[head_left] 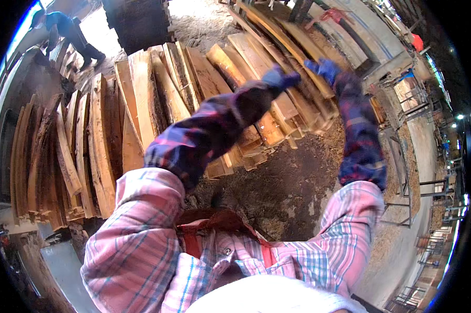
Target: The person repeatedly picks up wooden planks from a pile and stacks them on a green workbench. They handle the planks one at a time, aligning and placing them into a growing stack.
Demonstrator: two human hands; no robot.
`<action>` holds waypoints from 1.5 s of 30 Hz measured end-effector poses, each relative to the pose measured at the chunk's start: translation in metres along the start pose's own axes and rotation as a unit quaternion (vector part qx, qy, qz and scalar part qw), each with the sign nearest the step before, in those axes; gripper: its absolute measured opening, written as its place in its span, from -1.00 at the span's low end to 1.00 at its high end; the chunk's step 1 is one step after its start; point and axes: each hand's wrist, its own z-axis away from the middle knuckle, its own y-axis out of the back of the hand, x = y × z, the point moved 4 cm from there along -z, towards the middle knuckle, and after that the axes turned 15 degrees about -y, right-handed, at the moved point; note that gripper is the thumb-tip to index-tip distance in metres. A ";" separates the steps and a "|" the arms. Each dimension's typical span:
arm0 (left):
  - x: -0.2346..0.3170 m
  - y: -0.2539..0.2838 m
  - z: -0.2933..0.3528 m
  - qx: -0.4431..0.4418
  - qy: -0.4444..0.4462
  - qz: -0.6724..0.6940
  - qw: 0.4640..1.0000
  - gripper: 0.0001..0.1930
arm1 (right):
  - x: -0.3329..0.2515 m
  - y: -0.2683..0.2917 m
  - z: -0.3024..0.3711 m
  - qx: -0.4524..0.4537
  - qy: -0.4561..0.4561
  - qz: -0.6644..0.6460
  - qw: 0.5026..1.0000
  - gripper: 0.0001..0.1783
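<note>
My left hand (281,79), in a blue glove, reaches across the stacked wooden boards (144,88). Its fingers point right and are smeared by motion, so I cannot tell whether they are closed. Close to its right, my right hand (325,70), gloved in blue too, is over a long narrow board (282,44) at the right end of the stack. Blur hides its grip on that board, if any. The near ends of the boards around there are blurred as well. Several boards have rough, dark bark edges.
Dark, dirty ground (277,193) lies between me and the boards. More boards (97,141) lean in a row at the left. A dark block-like stack (138,23) stands behind. At the far left a person in blue (68,31) bends over. Metal frames (402,177) stand at the right.
</note>
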 end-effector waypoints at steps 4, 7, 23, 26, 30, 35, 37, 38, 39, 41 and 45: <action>-0.075 -0.008 0.015 -0.124 -0.155 0.062 0.978 -0.71 | -0.058 -0.086 -0.013 0.183 0.276 0.061 0.941 -0.42; -0.011 0.036 0.105 -0.142 -0.124 -0.054 0.981 -0.67 | -0.015 -0.078 0.020 0.058 0.325 0.016 0.944 -0.48; -0.093 0.641 0.868 0.684 -0.050 0.209 0.697 -0.50 | -0.605 -0.334 0.482 -0.511 0.246 -0.549 0.614 -0.41; -0.111 0.666 0.839 0.515 0.059 0.234 0.823 -0.49 | -0.649 -0.395 0.483 -0.591 0.148 -0.627 0.485 -0.41; -0.115 0.667 0.792 0.437 0.020 0.200 0.877 -0.45 | -0.671 -0.412 0.467 -0.547 0.220 -0.655 0.473 -0.42; -0.109 0.662 0.751 0.393 -0.039 0.192 0.898 -0.40 | -0.671 -0.390 0.434 -0.608 0.026 -0.711 0.352 -0.42; -0.122 0.662 0.763 0.406 -0.038 0.182 0.895 -0.38 | -0.679 -0.363 0.507 -0.441 0.232 -0.652 0.571 -0.38; -0.147 0.675 0.770 0.375 0.038 0.167 0.911 -0.45 | -0.679 -0.364 0.508 -0.464 0.179 -0.666 0.556 -0.40; -0.139 0.666 0.757 0.362 0.021 0.170 0.917 -0.43 | -0.674 -0.368 0.499 -0.477 0.123 -0.677 0.547 -0.42; -0.126 0.660 0.724 0.319 -0.024 0.144 0.936 -0.37 | -0.649 -0.399 0.437 -0.486 0.158 -0.643 0.570 -0.39; -0.119 0.657 0.697 0.253 -0.089 0.057 0.962 -0.22 | -0.621 -0.444 0.383 -0.319 0.379 -0.561 0.663 -0.38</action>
